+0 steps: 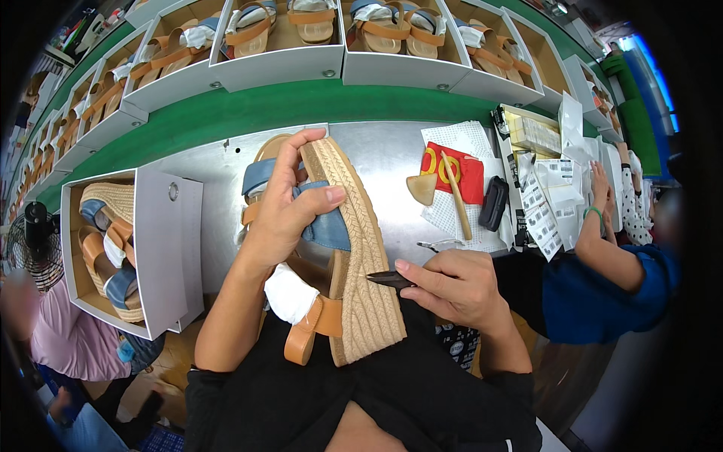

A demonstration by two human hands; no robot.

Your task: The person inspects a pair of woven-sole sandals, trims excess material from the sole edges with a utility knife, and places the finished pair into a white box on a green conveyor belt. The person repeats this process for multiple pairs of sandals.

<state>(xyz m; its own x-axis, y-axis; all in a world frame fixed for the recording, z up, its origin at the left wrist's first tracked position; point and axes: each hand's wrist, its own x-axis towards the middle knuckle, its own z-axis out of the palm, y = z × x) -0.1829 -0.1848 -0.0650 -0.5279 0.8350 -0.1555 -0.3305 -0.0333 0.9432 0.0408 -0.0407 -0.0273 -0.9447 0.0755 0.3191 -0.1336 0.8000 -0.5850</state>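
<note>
Head camera: starting at the far left, a row of open shoeboxes (pixel 407 71) is curving along beyond both hands, most of them holding sandals. Well left of the left hand, I'm seeing a person in a pink top (pixel 79 331). Closer in, just beside the left forearm, a white box (pixel 167 248) is resting with a pair of blue-and-tan sandals (pixel 109 248) inside. Another sandal (pixel 256 179) is lying partly hidden behind the left hand (pixel 290 200).

That hand is clamping the toe end of a wedge sandal (pixel 369 264), its thumb pressing near the blue strap. The sandal is sitting between the two hands, woven side up, thick heel toward the person's body, its tan ankle strap hanging with white wrapping on it. The right hand (pixel 456 290), apart from the left, is pinching a dark pointed tool (pixel 388 279) at the sole's side; I can't tell whether the tip is touching.

Beyond the right hand, a tan wedge-shaped piece (pixel 422 188), a red packet (pixel 473 177), a pale stick (pixel 457 200) and a black case (pixel 494 203) are lying together. Farther right, a co-worker in blue (pixel 602 294) is reaching toward label sheets (pixel 538 215).
</note>
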